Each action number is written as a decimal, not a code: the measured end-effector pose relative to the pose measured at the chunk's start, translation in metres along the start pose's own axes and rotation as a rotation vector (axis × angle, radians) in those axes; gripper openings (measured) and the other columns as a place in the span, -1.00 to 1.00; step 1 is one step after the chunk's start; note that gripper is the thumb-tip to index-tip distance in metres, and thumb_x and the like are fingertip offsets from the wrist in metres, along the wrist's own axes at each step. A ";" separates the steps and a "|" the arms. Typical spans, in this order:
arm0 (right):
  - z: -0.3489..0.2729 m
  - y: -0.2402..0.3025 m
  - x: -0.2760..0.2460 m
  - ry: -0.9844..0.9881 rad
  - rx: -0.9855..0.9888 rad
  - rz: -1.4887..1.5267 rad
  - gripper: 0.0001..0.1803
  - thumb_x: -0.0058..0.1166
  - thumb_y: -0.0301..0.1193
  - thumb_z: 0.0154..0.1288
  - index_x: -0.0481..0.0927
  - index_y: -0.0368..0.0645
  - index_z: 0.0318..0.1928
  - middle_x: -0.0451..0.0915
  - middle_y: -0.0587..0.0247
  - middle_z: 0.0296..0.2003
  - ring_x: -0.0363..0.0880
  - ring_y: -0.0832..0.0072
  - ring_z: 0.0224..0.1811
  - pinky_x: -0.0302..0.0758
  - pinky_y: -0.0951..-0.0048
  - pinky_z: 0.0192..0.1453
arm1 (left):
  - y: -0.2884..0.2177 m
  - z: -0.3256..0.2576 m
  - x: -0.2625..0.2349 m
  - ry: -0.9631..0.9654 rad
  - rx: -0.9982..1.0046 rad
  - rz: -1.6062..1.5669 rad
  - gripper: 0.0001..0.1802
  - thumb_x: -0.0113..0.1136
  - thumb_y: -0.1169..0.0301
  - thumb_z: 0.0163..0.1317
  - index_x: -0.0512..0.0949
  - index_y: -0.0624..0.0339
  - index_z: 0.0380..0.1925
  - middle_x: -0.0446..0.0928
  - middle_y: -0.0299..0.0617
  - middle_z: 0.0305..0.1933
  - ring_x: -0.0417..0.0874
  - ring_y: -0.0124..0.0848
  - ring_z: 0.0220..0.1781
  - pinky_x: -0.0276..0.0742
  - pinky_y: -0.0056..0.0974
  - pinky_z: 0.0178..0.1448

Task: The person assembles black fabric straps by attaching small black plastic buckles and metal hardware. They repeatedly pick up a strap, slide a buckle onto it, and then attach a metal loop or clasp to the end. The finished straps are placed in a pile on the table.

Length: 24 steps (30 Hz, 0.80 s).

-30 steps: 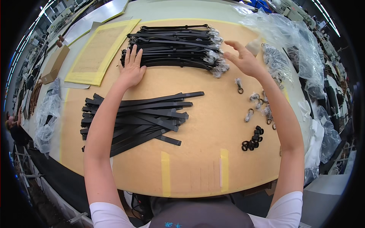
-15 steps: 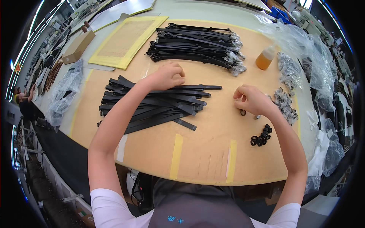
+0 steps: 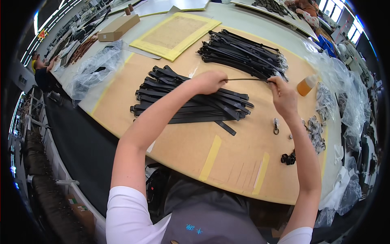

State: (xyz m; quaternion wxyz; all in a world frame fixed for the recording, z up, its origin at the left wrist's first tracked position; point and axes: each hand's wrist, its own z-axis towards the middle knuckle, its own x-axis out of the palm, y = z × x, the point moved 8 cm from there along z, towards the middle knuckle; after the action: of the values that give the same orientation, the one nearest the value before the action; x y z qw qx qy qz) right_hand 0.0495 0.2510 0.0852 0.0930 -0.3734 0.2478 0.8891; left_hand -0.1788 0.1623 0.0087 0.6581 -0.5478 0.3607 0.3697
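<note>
The left hand (image 3: 211,82) and right hand (image 3: 283,95) are holding a strap (image 3: 248,79), the fingers of each clamping on it. The strap is running nearly straight between the hands, over the tabletop (image 3: 185,140). A strap pile (image 3: 191,103) is lying under the left forearm. A bottle (image 3: 305,86) is standing right of the right hand.
</note>
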 end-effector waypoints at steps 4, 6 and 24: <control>-0.008 -0.018 -0.060 -0.046 0.135 0.159 -0.84 0.22 -0.47 0.38 0.71 -0.12 -0.06 0.77 0.21 -0.27 0.74 0.52 -0.28 0.59 0.46 -0.23 | 0.005 -0.033 -0.083 -0.267 -0.027 0.105 -0.76 0.08 0.46 0.40 0.56 0.27 0.01 0.62 0.15 -0.10 0.63 0.08 0.00 0.54 -0.06 0.05; -0.026 -0.001 -0.076 -0.019 0.088 0.205 -0.83 0.25 -0.52 0.34 0.72 -0.16 -0.07 0.77 0.24 -0.27 0.73 0.58 -0.28 0.59 0.51 -0.23 | -0.025 -0.067 -0.114 -0.375 0.046 0.176 -0.70 0.09 0.62 0.30 0.55 0.27 0.03 0.63 0.10 -0.06 0.63 0.06 0.03 0.53 -0.06 0.09; -0.171 0.075 -0.054 0.319 0.022 0.163 -0.83 0.26 -0.42 0.18 0.66 -0.06 -0.18 0.64 0.28 -0.39 0.67 0.32 -0.30 0.58 0.25 -0.24 | -0.187 -0.098 0.087 0.106 0.016 -0.548 -0.68 0.38 0.47 0.26 0.55 0.33 -0.04 0.66 -0.05 -0.14 0.72 -0.31 -0.11 0.62 -0.27 0.03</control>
State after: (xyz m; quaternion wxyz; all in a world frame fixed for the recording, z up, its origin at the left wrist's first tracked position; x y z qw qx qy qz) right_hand 0.1673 0.1001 0.0493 -0.0158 -0.4875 0.2986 0.8203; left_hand 0.0198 0.0503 0.0036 0.7180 -0.6383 0.2360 0.1461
